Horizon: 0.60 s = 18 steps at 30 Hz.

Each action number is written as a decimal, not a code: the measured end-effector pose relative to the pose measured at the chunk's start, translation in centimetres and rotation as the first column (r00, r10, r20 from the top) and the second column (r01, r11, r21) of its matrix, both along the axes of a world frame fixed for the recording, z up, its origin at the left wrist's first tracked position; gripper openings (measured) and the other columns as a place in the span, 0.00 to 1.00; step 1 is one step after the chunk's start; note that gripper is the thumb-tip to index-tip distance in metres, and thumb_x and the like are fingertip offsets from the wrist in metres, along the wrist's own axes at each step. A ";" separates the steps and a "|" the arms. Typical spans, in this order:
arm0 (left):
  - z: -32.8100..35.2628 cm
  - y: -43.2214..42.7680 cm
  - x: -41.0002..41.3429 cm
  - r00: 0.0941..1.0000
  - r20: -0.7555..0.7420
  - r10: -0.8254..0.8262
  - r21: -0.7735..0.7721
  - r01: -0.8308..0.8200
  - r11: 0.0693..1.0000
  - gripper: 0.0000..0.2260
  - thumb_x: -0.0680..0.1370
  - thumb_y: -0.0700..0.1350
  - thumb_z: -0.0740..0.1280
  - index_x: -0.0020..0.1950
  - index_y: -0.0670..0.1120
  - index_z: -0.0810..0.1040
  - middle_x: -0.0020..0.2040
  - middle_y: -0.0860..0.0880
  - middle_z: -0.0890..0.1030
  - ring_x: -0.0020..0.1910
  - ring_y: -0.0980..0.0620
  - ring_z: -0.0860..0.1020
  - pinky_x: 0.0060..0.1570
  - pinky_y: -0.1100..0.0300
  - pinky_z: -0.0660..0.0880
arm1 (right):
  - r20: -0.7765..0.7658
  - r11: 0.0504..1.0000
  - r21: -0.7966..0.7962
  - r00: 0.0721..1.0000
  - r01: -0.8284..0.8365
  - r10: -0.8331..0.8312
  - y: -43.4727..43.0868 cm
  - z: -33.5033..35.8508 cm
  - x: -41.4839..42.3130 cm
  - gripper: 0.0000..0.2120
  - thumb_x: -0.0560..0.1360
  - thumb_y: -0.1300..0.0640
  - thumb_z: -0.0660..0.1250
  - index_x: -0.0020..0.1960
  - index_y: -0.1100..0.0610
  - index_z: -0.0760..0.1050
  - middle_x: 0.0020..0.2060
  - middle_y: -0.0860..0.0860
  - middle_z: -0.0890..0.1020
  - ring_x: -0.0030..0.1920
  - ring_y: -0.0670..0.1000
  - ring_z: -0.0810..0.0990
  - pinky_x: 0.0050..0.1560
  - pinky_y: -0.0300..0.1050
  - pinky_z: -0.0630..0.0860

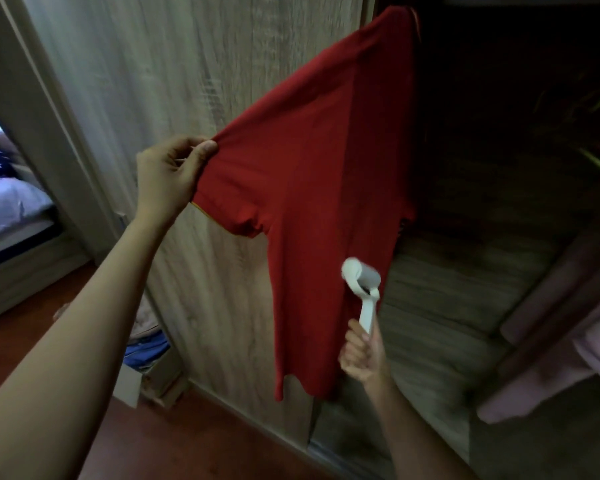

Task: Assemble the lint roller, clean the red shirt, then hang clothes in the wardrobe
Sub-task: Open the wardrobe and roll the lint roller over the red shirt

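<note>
Two grips are at work. The left grip (167,174) pinches the sleeve end of the red shirt (326,188) and holds it out sideways. The right grip (361,355) is curled round the handle of the white lint roller (362,285), whose head sits at the shirt's lower right edge. The shirt hangs from the top edge of the wardrobe door (136,64), beside the dark wardrobe interior (499,98).
</note>
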<state>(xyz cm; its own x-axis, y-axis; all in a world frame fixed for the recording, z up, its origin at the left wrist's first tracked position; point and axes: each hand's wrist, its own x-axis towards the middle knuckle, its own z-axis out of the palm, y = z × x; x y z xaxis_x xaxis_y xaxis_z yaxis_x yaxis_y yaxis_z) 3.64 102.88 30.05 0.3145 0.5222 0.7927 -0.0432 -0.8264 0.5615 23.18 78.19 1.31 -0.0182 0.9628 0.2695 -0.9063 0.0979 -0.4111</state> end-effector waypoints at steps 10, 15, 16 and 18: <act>0.1 -0.1 -0.3 1.000 -0.018 0.006 0.009 -0.006 1.000 0.10 0.78 0.48 0.68 0.50 0.43 0.83 0.37 0.74 0.78 0.38 0.72 0.77 0.41 0.75 0.70 | 0.108 0.997 -0.042 0.992 0.072 -0.067 -0.4 2.2 -2.2 0.31 0.79 0.36 0.47 0.43 0.62 0.75 0.25 0.51 0.67 0.21 0.46 0.60 0.21 0.38 0.53; 0.1 0.0 -0.3 1.000 -0.021 -0.016 0.001 0.016 1.000 0.07 0.78 0.49 0.68 0.50 0.48 0.82 0.37 0.73 0.79 0.38 0.71 0.77 0.42 0.73 0.72 | 0.004 0.998 -0.055 1.000 -0.008 0.008 0.3 1.7 -0.9 0.35 0.78 0.35 0.46 0.41 0.64 0.75 0.24 0.52 0.67 0.22 0.48 0.66 0.23 0.40 0.61; 0.2 0.0 -0.4 1.000 -0.019 -0.021 -0.002 0.021 1.000 0.06 0.78 0.49 0.68 0.50 0.48 0.82 0.37 0.74 0.79 0.38 0.71 0.77 0.42 0.73 0.72 | -0.006 0.997 -0.074 1.000 -0.015 0.015 -0.4 0.3 -1.5 0.34 0.78 0.35 0.47 0.43 0.64 0.76 0.24 0.52 0.68 0.23 0.48 0.66 0.23 0.40 0.62; 0.2 -0.1 -0.5 1.000 -0.018 -0.023 -0.005 0.023 1.000 0.08 0.78 0.48 0.68 0.50 0.46 0.83 0.37 0.74 0.78 0.38 0.71 0.78 0.42 0.74 0.71 | 0.041 0.982 -0.189 0.999 0.017 -0.009 -1.7 -1.6 -3.0 0.31 0.77 0.35 0.53 0.41 0.62 0.76 0.23 0.51 0.68 0.21 0.47 0.65 0.22 0.39 0.61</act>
